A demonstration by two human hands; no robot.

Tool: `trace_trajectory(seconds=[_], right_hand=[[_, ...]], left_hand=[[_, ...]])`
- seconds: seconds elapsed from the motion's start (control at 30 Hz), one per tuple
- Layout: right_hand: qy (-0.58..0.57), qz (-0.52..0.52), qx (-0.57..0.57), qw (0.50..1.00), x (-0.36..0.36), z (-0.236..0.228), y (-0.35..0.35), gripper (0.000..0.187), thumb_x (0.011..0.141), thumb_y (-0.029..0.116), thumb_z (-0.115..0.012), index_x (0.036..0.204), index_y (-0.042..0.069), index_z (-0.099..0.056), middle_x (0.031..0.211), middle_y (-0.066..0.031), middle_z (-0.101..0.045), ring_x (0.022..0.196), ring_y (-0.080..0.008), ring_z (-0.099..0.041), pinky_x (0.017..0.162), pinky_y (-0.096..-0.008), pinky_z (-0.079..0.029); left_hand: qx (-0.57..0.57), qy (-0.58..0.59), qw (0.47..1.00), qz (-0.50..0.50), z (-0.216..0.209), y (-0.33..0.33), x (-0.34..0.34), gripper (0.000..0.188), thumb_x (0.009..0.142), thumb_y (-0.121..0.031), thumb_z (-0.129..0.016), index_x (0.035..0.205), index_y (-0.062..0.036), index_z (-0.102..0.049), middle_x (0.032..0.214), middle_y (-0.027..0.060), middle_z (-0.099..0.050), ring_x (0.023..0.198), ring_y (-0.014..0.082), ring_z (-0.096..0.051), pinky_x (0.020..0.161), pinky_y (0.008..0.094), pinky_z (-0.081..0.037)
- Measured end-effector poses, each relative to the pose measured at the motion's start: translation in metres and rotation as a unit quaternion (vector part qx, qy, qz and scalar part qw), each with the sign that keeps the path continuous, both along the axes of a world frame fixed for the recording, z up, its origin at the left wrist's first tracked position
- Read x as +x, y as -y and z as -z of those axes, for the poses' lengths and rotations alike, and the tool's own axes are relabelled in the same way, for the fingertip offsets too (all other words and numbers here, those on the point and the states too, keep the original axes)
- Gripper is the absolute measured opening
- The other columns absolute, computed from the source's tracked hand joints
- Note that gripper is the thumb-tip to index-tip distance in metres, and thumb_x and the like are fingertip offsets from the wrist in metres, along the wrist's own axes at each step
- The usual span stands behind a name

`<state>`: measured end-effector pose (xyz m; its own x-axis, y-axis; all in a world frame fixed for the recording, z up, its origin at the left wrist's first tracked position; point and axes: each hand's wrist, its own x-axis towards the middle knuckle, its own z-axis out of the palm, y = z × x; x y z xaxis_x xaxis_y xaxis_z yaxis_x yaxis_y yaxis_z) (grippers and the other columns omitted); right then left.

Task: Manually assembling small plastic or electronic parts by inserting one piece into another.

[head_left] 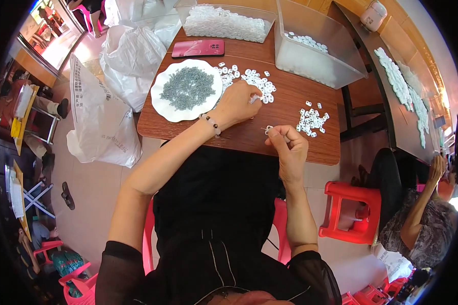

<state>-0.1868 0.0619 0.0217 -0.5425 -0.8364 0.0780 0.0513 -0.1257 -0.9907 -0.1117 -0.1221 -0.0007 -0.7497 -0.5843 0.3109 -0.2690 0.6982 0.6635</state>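
Observation:
My left hand (237, 103), with a beaded bracelet at the wrist, reaches to the near edge of a loose pile of small white plastic pieces with dark holes (259, 81). Its fingers are closed on a small white piece (255, 98). To the right, over the table's front edge, my right hand (290, 147) pinches another white piece (268, 129) between thumb and forefinger. Left of my left hand is a white scalloped plate (163, 109) heaped with thin grey metal parts (187, 88), too small to name. A second group of white pieces (312, 121) lies at the right.
Behind the plate lies a pink phone (198, 48). Two clear plastic bins (229, 34) (315, 70) of white parts stand at the back. White sacks (104, 122) rest on the floor at left. A red stool (350, 212) and another seated person (417, 223) are at right.

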Motion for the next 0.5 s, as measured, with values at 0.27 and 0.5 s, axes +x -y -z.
trace_trajectory(seconds=[0.27,0.5], right_hand=[[0.005,-0.003,-0.003,1.000,0.001,0.004,0.002,0.012,0.090,0.012,-0.062,0.085,0.001,-0.064,0.072,0.0001,-0.064,0.065,-0.0014,-0.054,0.060,-0.0159,-0.039],[-0.016,0.015,-0.007,1.000,-0.002,0.009,0.003,0.014,0.091,0.013,-0.061,0.086,0.001,-0.063,0.073,0.0001,-0.063,0.065,-0.0008,-0.052,0.060,-0.0163,-0.038]], left_hand=[[-0.072,-0.114,0.991,-0.015,-0.002,0.005,0.009,0.022,0.080,-0.019,-0.069,0.090,0.0004,-0.067,0.076,0.0138,-0.063,0.066,0.0219,-0.061,0.059,0.0311,-0.048],[0.259,-0.126,0.957,-0.044,-0.011,-0.013,0.030,0.025,0.085,-0.023,-0.069,0.089,0.0013,-0.065,0.077,0.0079,-0.065,0.067,0.0131,-0.060,0.058,0.0259,-0.047]])
